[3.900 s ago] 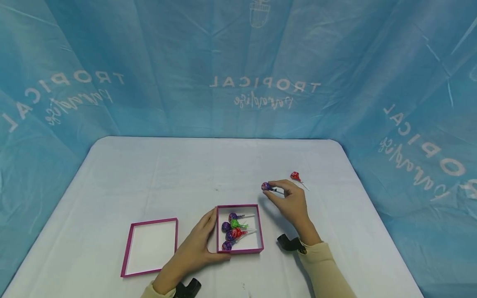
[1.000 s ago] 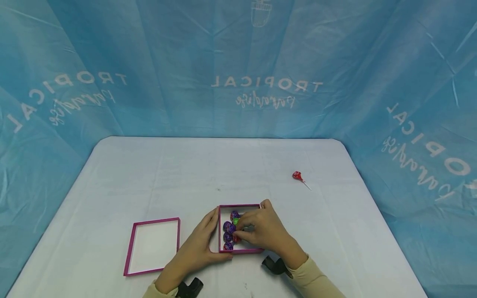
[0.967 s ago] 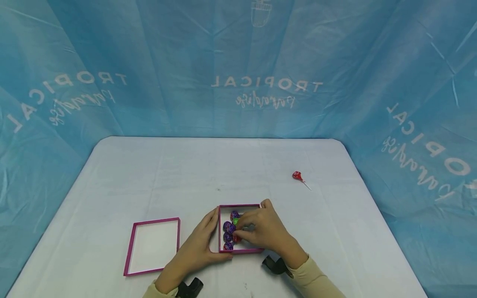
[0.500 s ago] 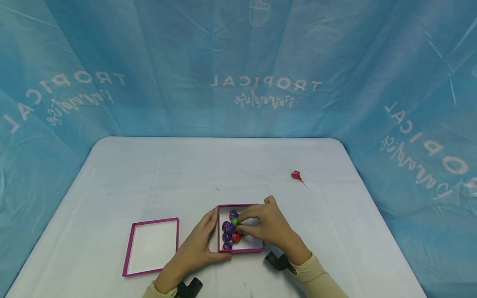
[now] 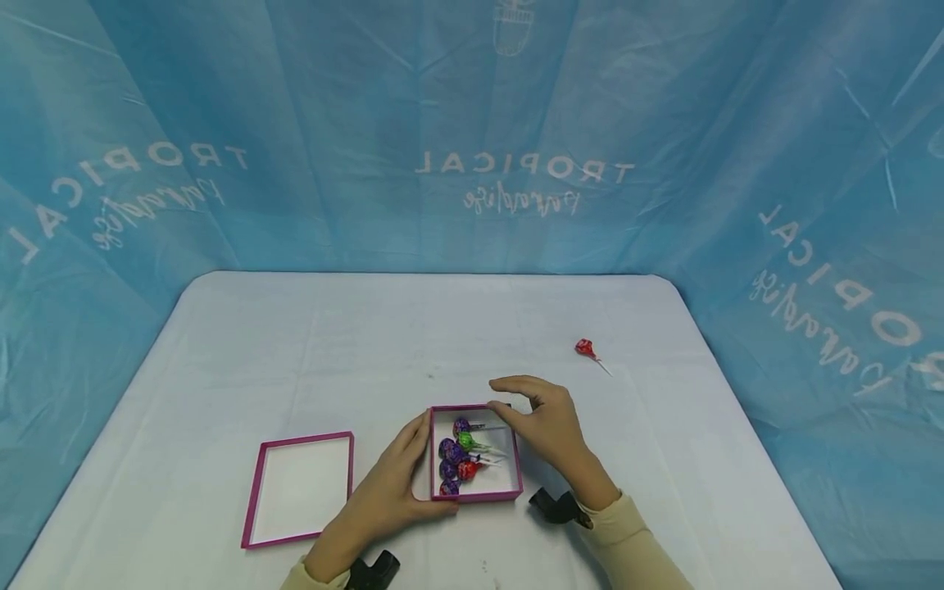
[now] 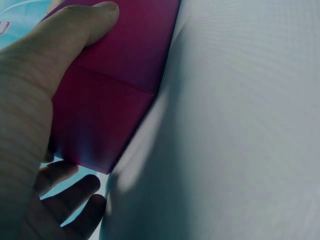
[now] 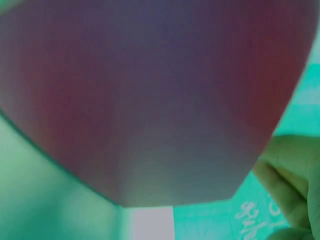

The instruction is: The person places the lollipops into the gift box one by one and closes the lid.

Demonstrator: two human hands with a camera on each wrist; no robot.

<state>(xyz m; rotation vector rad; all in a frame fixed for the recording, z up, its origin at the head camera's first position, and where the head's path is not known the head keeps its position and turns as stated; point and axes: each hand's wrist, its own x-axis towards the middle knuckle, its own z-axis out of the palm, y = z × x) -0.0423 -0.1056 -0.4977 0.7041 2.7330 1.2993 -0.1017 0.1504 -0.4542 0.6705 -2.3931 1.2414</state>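
My left hand [image 5: 391,483] grips the near left corner of a square magenta box [image 5: 479,496] with a white inside. Its thumb lies along the front wall, also seen on the box [image 6: 110,115] in the left wrist view. Inside the box are several wrapped lollipops: purple ones [image 5: 449,449], a green one [image 5: 465,441] and a red one [image 5: 468,469], heads to the left and sticks to the right. My right hand [image 5: 549,418] hovers at the box's far right corner, thumb and forefinger apart, holding nothing. The box wall [image 7: 165,100] fills most of the right wrist view.
One red lollipop [image 5: 585,348] lies on the white table [image 5: 413,336], to the right and beyond the box. At left sits a shallow, lid-like square [image 5: 298,538] with a magenta rim. A blue printed curtain [image 5: 442,221] surrounds the table's back and sides.
My right hand brought a purple lollipop from the table into the box, let go of it, and drew back toward the far right corner. My left hand stays on the box.
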